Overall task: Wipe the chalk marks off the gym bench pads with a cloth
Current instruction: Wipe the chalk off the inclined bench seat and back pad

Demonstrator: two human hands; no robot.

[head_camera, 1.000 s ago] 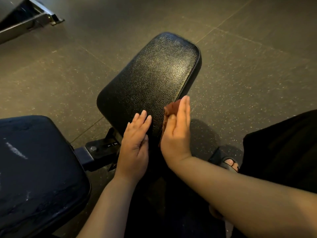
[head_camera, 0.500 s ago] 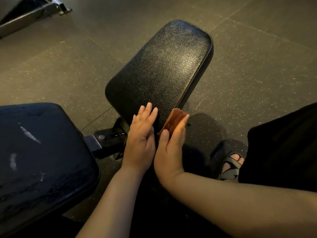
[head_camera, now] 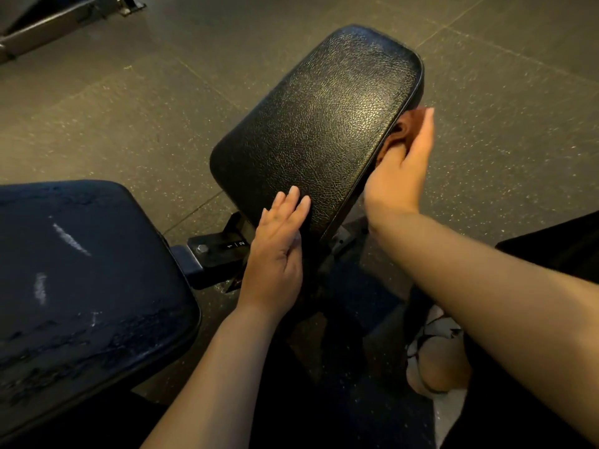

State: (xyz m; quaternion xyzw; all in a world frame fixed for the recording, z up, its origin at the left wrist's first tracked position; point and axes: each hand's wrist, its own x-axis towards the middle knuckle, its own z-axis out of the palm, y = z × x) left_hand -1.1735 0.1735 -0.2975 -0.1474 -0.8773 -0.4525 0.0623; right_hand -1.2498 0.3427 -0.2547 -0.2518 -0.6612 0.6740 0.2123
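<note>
On the left sits the blue pad (head_camera: 90, 286), white chalk marks (head_camera: 71, 239) streaked across its top. Next along, past the numbered metal bracket (head_camera: 220, 251), the left hand (head_camera: 275, 254) lies flat with fingers straight and together, holding nothing, fingertips resting on the near corner of the black pad (head_camera: 324, 124). That pad tilts up and away, its grain shining. On its right edge is the brown cloth (head_camera: 406, 128), pressed against the side of the pad by the right hand (head_camera: 402, 170), long fingers extended upward, thumb pinning the cloth to the palm. Lower right, a sandalled foot (head_camera: 434, 361) rests on the speckled floor (head_camera: 518, 140).
</note>
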